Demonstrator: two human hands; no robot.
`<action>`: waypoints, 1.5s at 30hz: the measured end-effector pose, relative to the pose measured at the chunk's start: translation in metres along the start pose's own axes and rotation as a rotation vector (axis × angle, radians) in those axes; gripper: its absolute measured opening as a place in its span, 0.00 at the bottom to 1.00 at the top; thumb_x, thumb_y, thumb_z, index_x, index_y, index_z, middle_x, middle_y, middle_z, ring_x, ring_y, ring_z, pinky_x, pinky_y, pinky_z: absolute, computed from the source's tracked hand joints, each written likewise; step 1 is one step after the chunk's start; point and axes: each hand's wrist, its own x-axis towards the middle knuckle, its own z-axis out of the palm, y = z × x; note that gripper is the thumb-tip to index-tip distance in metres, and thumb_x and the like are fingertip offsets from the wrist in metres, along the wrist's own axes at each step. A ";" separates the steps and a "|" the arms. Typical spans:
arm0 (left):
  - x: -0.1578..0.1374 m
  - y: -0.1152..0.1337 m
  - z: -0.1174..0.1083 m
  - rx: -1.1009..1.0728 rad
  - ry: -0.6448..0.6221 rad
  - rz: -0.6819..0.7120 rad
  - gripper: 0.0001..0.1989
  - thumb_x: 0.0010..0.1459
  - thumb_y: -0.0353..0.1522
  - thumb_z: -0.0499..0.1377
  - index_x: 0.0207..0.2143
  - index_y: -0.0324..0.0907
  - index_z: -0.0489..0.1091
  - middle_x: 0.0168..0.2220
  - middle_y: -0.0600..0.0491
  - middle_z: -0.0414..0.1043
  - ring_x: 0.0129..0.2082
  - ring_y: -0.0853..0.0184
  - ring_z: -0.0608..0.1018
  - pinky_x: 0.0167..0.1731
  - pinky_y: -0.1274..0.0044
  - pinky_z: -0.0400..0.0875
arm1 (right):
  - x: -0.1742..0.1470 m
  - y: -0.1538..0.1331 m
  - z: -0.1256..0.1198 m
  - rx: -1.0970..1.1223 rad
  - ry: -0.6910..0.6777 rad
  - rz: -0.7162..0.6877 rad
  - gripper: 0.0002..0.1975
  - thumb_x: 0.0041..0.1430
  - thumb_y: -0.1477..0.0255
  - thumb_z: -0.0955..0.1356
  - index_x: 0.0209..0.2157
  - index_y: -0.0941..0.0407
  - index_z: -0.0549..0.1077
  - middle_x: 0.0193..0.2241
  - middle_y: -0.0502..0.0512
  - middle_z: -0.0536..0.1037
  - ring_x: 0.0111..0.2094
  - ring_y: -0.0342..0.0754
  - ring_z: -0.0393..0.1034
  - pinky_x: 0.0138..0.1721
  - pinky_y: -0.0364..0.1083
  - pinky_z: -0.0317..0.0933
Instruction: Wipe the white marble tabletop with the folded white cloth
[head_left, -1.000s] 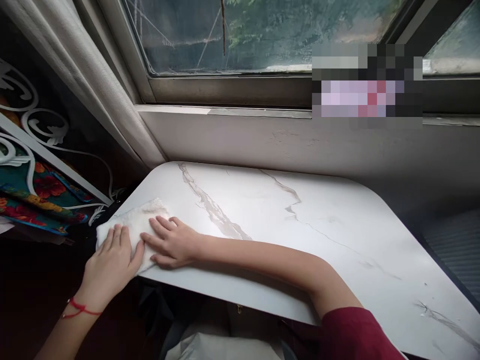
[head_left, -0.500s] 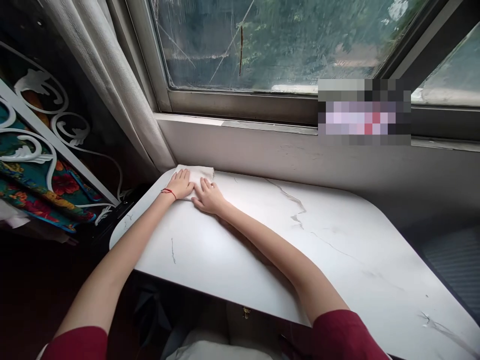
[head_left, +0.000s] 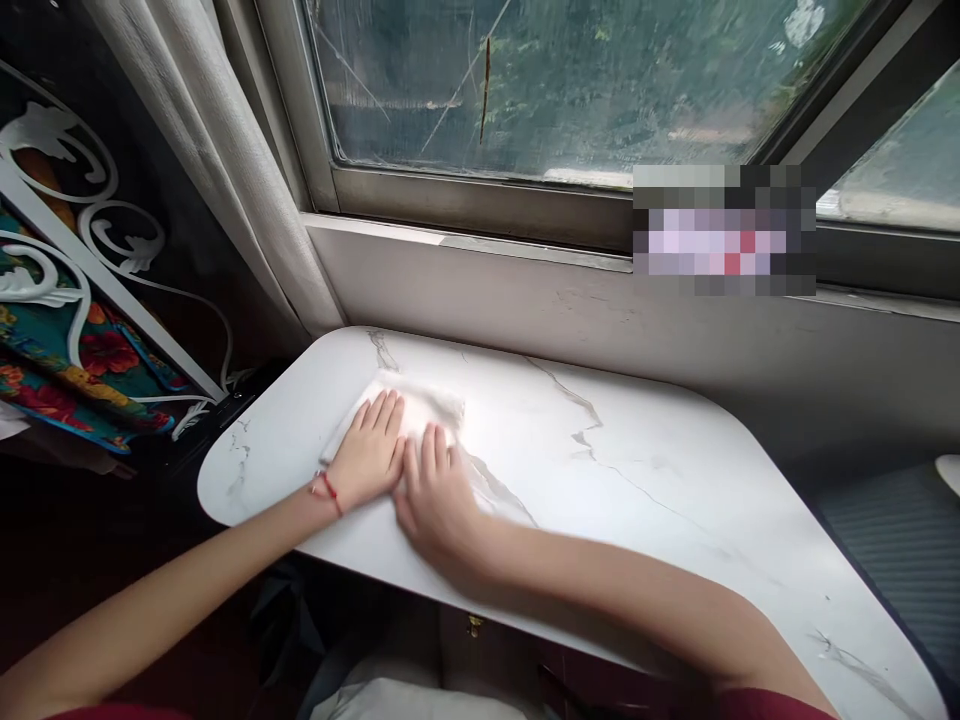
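A white cloth (head_left: 431,398) lies spread on the white marble-patterned tabletop (head_left: 645,470), left of its middle. My left hand (head_left: 367,448) rests flat on the cloth, fingers stretched out and pointing away from me; a red string bracelet circles that wrist. Close beside it, my right hand (head_left: 439,495) presses down with its fingers extended over the cloth's near right part. The two hands touch or nearly touch at the thumbs. Part of the cloth is hidden under both palms.
Behind the table stand a low wall and a window (head_left: 562,100) with a metal frame. A light curtain (head_left: 202,150) hangs at the left, near a white scrolled metal frame (head_left: 112,265) and floral fabric. A blurred-out patch covers something on the sill. Ribbed dark fabric (head_left: 885,560) lies at the right.
Both hands have slid the cloth toward me and slightly right, away from the table's far left corner. My elbows are more bent now, and the view has shifted a little.
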 end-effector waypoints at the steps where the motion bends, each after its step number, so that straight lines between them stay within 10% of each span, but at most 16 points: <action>1: -0.019 0.008 -0.004 0.002 0.015 0.014 0.32 0.66 0.34 0.42 0.69 0.28 0.56 0.70 0.36 0.55 0.71 0.52 0.58 0.68 0.59 0.56 | -0.019 -0.013 0.002 -0.004 0.031 -0.023 0.36 0.65 0.62 0.64 0.65 0.75 0.63 0.62 0.88 0.64 0.64 0.77 0.59 0.57 0.70 0.59; 8: -0.065 0.028 -0.011 0.025 0.031 0.045 0.33 0.66 0.35 0.42 0.71 0.33 0.54 0.70 0.38 0.55 0.71 0.52 0.58 0.67 0.58 0.59 | -0.057 -0.034 -0.002 -0.003 0.048 -0.149 0.39 0.62 0.62 0.65 0.63 0.79 0.63 0.60 0.88 0.67 0.63 0.78 0.62 0.61 0.70 0.56; 18: 0.146 0.037 0.020 0.023 -0.014 -0.037 0.29 0.65 0.32 0.45 0.64 0.24 0.59 0.67 0.30 0.59 0.68 0.47 0.62 0.64 0.59 0.56 | 0.053 0.130 0.009 -0.044 0.018 0.115 0.28 0.68 0.70 0.60 0.64 0.72 0.63 0.65 0.83 0.61 0.67 0.69 0.55 0.67 0.66 0.44; 23: 0.191 0.058 0.036 -0.033 0.083 -0.108 0.23 0.64 0.33 0.47 0.54 0.25 0.68 0.56 0.29 0.69 0.60 0.46 0.69 0.60 0.62 0.58 | 0.058 0.196 0.019 0.061 0.051 0.094 0.25 0.69 0.75 0.57 0.65 0.64 0.64 0.68 0.71 0.61 0.69 0.57 0.54 0.64 0.55 0.54; 36: 0.193 0.044 0.022 -0.065 0.109 -0.083 0.21 0.64 0.40 0.51 0.51 0.34 0.69 0.50 0.37 0.75 0.53 0.47 0.75 0.52 0.64 0.67 | 0.058 0.196 0.017 0.027 0.108 0.107 0.19 0.67 0.76 0.58 0.55 0.61 0.71 0.55 0.69 0.75 0.57 0.59 0.66 0.56 0.55 0.53; 45: 0.188 0.037 0.002 -0.031 -0.047 -0.156 0.18 0.66 0.38 0.50 0.47 0.38 0.74 0.40 0.40 0.80 0.43 0.50 0.82 0.40 0.68 0.69 | 0.064 0.170 0.008 0.101 0.172 0.394 0.18 0.69 0.63 0.58 0.48 0.62 0.70 0.43 0.68 0.77 0.44 0.59 0.71 0.45 0.52 0.62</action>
